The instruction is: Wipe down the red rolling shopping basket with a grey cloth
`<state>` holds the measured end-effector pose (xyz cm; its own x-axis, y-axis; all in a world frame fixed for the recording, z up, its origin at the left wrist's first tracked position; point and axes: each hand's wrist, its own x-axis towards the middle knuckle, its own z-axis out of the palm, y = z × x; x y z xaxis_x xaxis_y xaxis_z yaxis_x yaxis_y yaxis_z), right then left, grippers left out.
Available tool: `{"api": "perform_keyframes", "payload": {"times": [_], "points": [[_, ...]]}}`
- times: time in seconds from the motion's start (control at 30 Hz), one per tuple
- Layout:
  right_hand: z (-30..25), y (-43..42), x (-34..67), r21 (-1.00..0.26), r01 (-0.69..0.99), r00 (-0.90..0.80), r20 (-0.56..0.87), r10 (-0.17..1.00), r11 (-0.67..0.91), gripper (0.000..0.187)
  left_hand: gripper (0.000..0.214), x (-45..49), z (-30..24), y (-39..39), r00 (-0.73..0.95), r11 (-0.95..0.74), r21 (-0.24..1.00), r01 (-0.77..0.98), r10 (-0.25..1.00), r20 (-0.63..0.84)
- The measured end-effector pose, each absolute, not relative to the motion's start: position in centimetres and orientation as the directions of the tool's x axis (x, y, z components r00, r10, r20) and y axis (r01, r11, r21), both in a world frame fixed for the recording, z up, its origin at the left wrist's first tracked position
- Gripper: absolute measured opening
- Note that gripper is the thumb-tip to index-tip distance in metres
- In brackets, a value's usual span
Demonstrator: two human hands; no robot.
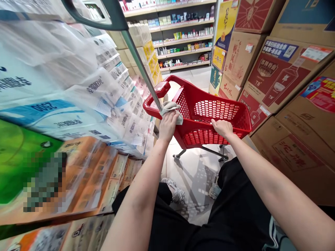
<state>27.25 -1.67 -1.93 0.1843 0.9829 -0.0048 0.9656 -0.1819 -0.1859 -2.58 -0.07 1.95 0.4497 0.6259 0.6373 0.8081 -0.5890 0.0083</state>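
A red plastic shopping cart (237,115) with a mesh basket stands on the tiled floor in front of me. My left hand (168,124) presses a grey cloth (170,106) against the cart's near left rim, fingers closed over it. A grey metal pull handle (140,68) rises from that corner up and to the left. My right hand (222,127) grips the basket's near rim, fingers curled over the edge. The basket looks empty.
Stacked packs of tissue paper (65,104) wall the left side. Brown and red cardboard cartons (288,90) are piled on the right. Store shelves (183,35) with small goods stand at the far end of the narrow aisle. My feet (175,190) are on the tiles below.
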Motion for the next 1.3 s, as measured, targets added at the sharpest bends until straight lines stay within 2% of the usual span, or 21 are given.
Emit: {"api": "perform_keyframes", "payload": {"times": [0.1, 0.23, 0.37, 0.43, 0.53, 0.63, 0.73, 0.87, 1.0, 1.17, 1.3], "points": [[-1.9, -1.9, 27.3, -0.18, 0.965, 0.192, -0.01, 0.981, -0.19, 0.07, 0.03, -1.9, 0.9, -0.6, 0.364, -0.554, 0.066, 0.83, 0.627, 0.688], [-1.7, -2.2, 27.5, -0.178, 0.965, 0.193, -0.006, 0.981, -0.191, 0.069, 0.026, -2.3, 0.1, -1.1, 0.336, -0.527, 0.072, 0.847, 0.635, 0.696], [-1.6, -2.4, 27.7, -0.172, 0.968, 0.189, 0.018, 0.982, -0.183, 0.067, 0.021, -3.6, -2.3, -2.1, 0.4, -0.514, 0.046, 0.857, 0.718, 0.57], [-1.6, -2.5, 27.6, -0.161, 0.972, 0.177, 0.019, 0.984, -0.172, 0.067, 0.022, -3.8, -4.0, -2.9, 0.358, -0.46, 0.08, 0.884, 0.778, 0.517], [-1.5, -2.8, 27.1, -0.143, 0.977, 0.164, 0.026, 0.986, -0.159, 0.068, 0.023, -3.0, -6.0, -3.8, 0.152, -0.335, 0.269, 0.903, 0.835, 0.529], [-1.4, -3.0, 26.5, -0.127, 0.978, 0.171, 0.023, 0.985, -0.167, 0.07, 0.023, -0.9, -6.5, -3.9, -0.031, -0.293, 0.474, 0.83, 0.825, 0.564], [-1.4, -3.2, 26.1, -0.119, 0.981, 0.155, 0.026, 0.988, -0.15, 0.071, 0.022, 1.8, -5.9, -3.2, -0.157, -0.282, 0.6, 0.749, 0.804, 0.573], [-1.5, -3.2, 25.9, -0.133, 0.983, 0.132, 0.049, 0.99, -0.124, 0.07, 0.021, 5.4, -5.6, -2.6, -0.428, -0.13, 0.772, 0.622, 0.769, 0.474], [-1.6, -3.2, 25.6, -0.144, 0.982, 0.125, 0.041, 0.991, -0.118, 0.072, 0.016, 9.0, -5.9, -3.6, -0.377, -0.123, 0.826, 0.55, 0.845, 0.378], [-1.3, -3.3, 25.6, -0.137, 0.982, 0.136, 0.029, 0.99, -0.131, 0.069, 0.012, 11.8, -6.1, -4.8, -0.238, -0.246, 0.782, 0.573, 0.863, 0.446], [-1.1, -3.4, 25.9, -0.108, 0.983, 0.15, 0.019, 0.989, -0.147, 0.069, 0.012, 11.8, -6.4, -5.3, -0.078, -0.346, 0.694, 0.632, 0.862, 0.501]]}}
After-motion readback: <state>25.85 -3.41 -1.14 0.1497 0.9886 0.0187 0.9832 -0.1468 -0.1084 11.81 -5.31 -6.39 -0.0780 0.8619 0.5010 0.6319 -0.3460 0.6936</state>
